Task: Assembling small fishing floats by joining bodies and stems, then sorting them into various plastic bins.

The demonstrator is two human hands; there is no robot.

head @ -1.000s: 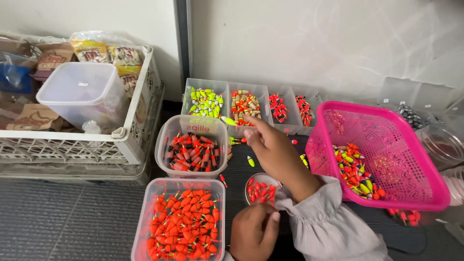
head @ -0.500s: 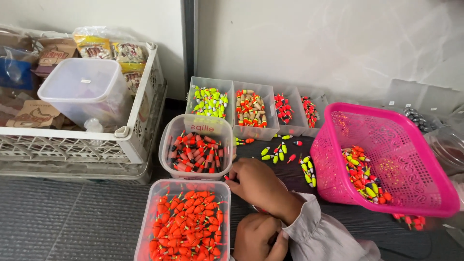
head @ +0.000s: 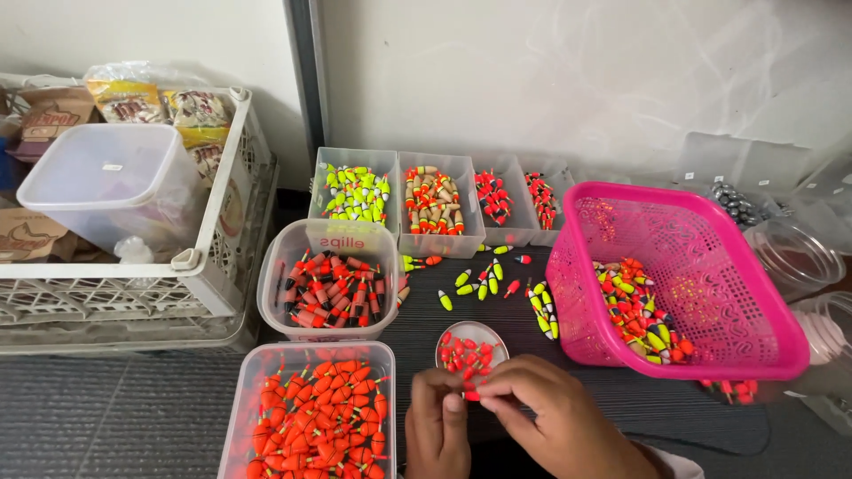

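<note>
- Right hand [head: 555, 417]: fingertips pinched on a small red float [head: 472, 396], held just below the small round dish [head: 471, 348].
- Left hand [head: 437, 424]: fingers curled, thumb tip meeting the same float; whether it grips cannot be told.
- Small round dish: clear, shallow, holding a few red floats, on the dark ribbed mat [head: 621, 404].
- Front tub [head: 306, 412]: clear plastic, packed with orange-red floats, just left of the hands.
- Second tub [head: 330, 284]: clear, rounded corners, red-and-black floats.
- Loose floats [head: 484, 282]: yellow and red, scattered on the mat between dish and trays.
- Row of clear trays [head: 435, 204]: sorted by colour, against the wall.
- Pink basket [head: 701, 293]: perforated plastic, tilted, mixed floats inside, to the right.
- White crate [head: 191, 266]: latticed, holds a lidded translucent box [head: 111, 186].
</note>
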